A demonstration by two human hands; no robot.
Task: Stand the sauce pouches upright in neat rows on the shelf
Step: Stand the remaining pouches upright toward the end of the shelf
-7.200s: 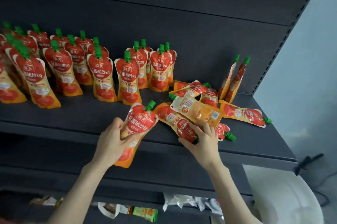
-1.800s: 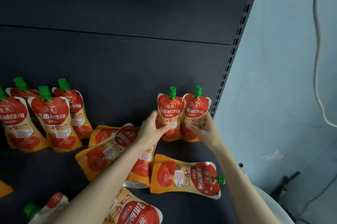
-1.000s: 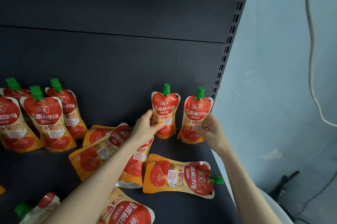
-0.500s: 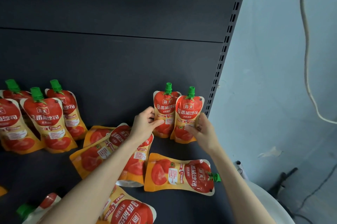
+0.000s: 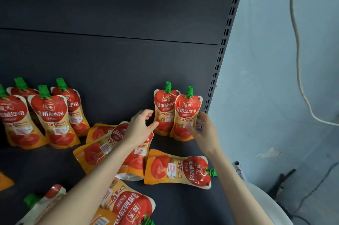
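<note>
Two red-and-orange sauce pouches with green caps stand upright at the shelf's far right, the back pouch [image 5: 164, 109] half behind the front pouch [image 5: 186, 114]. My right hand [image 5: 204, 130] grips the front pouch at its right edge, thumb across its lower face. My left hand [image 5: 140, 126] hovers open just left of the back pouch, not touching it. One pouch [image 5: 176, 169] lies flat below them, cap to the right. Several more lying pouches [image 5: 100, 147] overlap under my left forearm.
Upright pouches [image 5: 53, 120] stand in rows at the left on the dark shelf [image 5: 51, 168]. Another flat pouch [image 5: 128, 206] lies near the front edge. A slotted upright post [image 5: 221, 56] bounds the shelf at the right; beyond it hang a wall cable [image 5: 297, 41] and a white object [image 5: 266, 204].
My left hand has let go of the back pouch and drawn slightly left. The right pouch has been slid left, now overlapping the back one. The view has barely shifted.
</note>
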